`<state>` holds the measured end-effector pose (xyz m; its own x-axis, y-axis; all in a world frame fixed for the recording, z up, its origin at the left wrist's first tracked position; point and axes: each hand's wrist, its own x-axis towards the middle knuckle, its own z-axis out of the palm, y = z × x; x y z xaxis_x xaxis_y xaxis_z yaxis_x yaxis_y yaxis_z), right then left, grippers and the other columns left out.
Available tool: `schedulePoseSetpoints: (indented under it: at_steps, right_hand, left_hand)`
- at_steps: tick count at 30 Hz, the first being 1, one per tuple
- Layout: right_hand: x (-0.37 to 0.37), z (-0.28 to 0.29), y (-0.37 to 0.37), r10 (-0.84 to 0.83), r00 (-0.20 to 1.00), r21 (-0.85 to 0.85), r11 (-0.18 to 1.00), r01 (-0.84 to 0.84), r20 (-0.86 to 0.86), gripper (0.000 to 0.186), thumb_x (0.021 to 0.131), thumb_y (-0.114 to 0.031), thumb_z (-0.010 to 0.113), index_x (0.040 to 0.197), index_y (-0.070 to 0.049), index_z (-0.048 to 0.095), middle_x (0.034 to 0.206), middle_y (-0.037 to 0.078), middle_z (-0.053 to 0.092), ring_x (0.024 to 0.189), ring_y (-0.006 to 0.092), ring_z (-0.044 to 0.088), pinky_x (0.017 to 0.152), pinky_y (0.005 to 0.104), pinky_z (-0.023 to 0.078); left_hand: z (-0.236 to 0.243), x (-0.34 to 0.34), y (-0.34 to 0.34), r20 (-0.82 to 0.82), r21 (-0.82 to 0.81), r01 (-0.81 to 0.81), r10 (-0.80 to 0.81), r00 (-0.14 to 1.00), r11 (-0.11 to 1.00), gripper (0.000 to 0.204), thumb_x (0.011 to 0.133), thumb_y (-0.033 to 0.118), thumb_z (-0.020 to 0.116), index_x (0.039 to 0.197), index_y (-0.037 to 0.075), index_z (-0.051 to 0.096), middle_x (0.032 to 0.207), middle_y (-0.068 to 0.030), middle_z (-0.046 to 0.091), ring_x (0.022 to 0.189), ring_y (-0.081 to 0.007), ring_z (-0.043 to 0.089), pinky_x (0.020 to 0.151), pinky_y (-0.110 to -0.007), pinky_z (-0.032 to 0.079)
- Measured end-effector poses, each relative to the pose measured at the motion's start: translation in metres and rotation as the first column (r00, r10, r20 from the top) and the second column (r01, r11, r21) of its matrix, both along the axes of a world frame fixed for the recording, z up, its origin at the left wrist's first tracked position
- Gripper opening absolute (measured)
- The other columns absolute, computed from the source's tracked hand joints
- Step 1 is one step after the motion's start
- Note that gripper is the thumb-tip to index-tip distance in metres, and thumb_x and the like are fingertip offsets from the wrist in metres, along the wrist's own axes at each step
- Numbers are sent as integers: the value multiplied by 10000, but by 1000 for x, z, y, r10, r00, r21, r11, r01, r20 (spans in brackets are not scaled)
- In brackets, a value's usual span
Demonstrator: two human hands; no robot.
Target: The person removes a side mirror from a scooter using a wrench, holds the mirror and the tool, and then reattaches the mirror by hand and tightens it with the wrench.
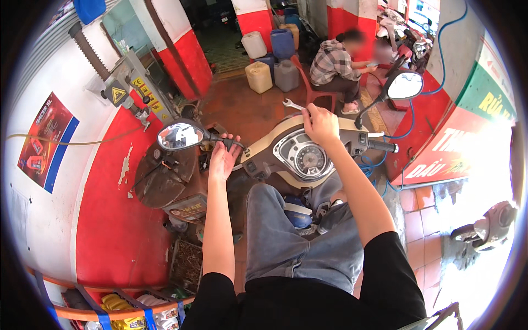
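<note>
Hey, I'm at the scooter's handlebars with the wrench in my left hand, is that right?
Not quite: the head view shows the wrench in your right hand, not your left hand. You are at the scooter's handlebars, as you said.

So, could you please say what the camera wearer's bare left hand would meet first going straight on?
The left hand would probably meet the slim black mirror stem crossing it, though exact contact is unclear.

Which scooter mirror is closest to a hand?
The dark-framed oval left mirror: it's beside the left hand. The dark-framed oval right mirror stands farther from the right hand.
</note>
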<state>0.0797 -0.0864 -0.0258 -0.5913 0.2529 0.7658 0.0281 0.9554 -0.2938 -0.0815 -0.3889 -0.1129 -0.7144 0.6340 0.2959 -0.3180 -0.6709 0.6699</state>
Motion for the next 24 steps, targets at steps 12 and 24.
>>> schedulePoseSetpoints:
  at_steps: [12,24]
  right_hand:
    - [-2,1,-3,-58,998,41,997,58,-5,243,917,-243,585,756,-82,503,657,93,596,626,317,627,537,450,490]
    - [-5,-1,-4,-49,999,43,998,50,-7,249,926,-247,574,751,-85,499,649,97,594,627,323,629,541,455,491]
  left_hand:
    - [20,11,3,-211,-390,-286,217,953,875,293,984,256,588,1213,72,591,1209,-40,633,1137,-196,613,963,-366,482]
    - [3,19,16,-392,-505,-333,132,910,796,245,994,201,574,1113,-5,633,1045,-14,661,995,-81,555,919,-240,416]
